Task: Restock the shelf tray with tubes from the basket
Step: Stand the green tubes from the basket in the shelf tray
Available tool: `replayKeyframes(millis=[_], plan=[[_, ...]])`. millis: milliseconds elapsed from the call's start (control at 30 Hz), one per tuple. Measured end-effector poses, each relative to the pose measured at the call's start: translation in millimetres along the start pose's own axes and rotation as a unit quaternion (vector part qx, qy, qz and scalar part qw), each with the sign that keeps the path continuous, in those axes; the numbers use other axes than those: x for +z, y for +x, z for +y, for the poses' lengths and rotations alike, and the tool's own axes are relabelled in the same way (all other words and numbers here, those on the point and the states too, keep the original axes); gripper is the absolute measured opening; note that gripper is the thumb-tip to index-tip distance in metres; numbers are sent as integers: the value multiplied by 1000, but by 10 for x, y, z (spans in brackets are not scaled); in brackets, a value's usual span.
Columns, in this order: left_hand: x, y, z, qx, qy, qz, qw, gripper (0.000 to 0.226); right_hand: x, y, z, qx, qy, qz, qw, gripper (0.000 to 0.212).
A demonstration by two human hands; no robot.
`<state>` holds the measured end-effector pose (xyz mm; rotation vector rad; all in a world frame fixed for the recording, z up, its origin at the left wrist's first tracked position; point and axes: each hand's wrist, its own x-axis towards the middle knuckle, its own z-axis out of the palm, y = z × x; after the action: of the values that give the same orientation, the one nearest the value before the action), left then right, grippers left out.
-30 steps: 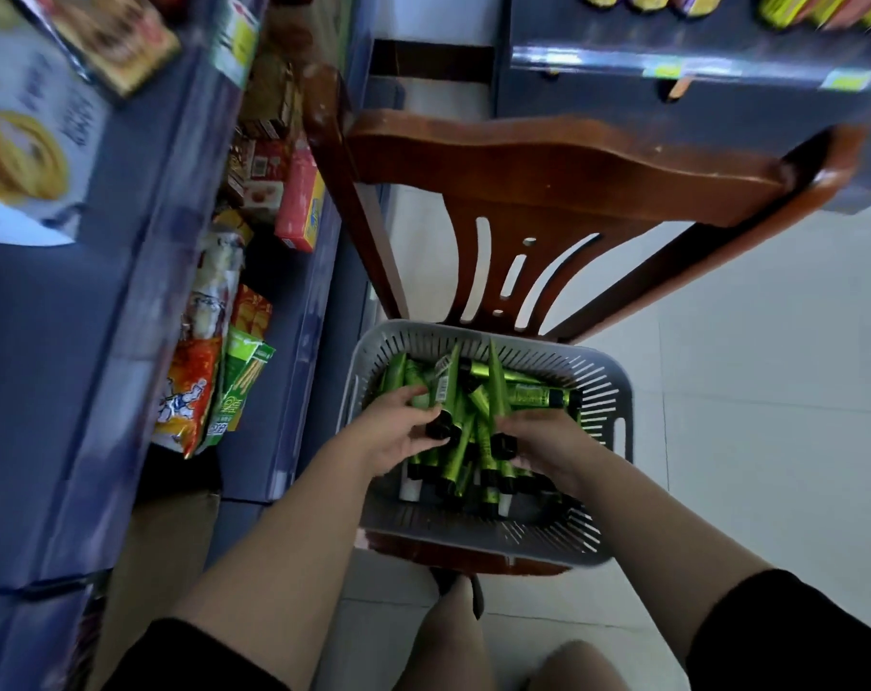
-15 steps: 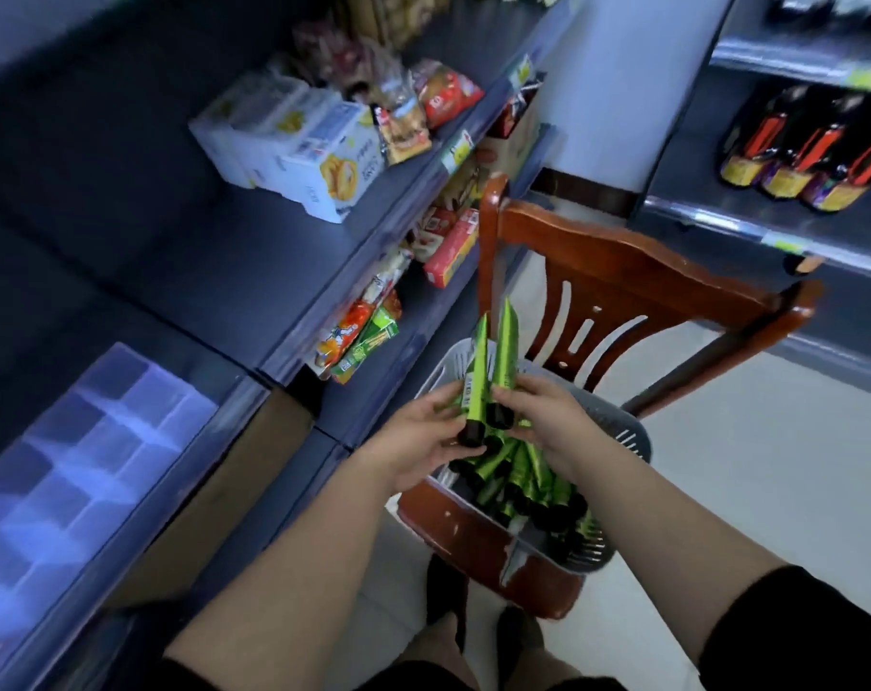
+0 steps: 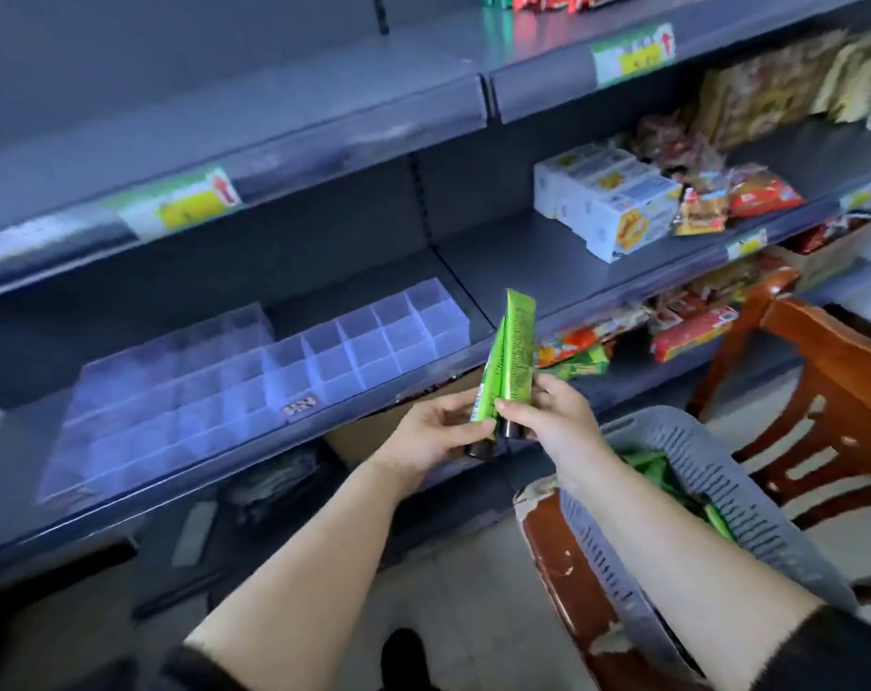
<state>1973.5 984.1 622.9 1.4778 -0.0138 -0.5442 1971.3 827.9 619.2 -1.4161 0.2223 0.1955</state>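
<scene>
Head view: the left hand and right hand each grip one green plastic tube with a black cap, held upright, caps down. The clear divided shelf tray lies to their left, nearer the left hand.

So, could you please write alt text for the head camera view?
Each hand, left hand and right hand, holds one green tube, cap down, before an empty clear divided tray on a shelf. A grey basket sits on a wooden chair.
</scene>
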Motion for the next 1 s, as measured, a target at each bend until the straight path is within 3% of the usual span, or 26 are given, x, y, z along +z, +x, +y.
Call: replayKeyframes(millis=[100,367,467,533,633,867,1000], plan=[[-363,-269,115,26,23,47,998,37,442,40,-100,15,7,-53,998,18],[-1334,-862,176,43,-83,183,979,17,1714,127,-71,55,-4,-135,989,26],[-1815,-1097,119,59,-91,234,966,11,2312,71,31,63,-5,-165,984,18],[-2176,-1264,119,69,-69,263,960,13,2715,59,100,68,6,-181,981,3],[-2788,-1472,148,77,-17,302,950,22,3295,135,183,61,-17,-199,978,16],[-4239,-1684,145,83,-4,368,926,6,4542,535,299,46,-34,-247,967,20],[-4797,-1715,220,103,-38,407,907,11,5028,745,347,34,-59,-253,965,9]])
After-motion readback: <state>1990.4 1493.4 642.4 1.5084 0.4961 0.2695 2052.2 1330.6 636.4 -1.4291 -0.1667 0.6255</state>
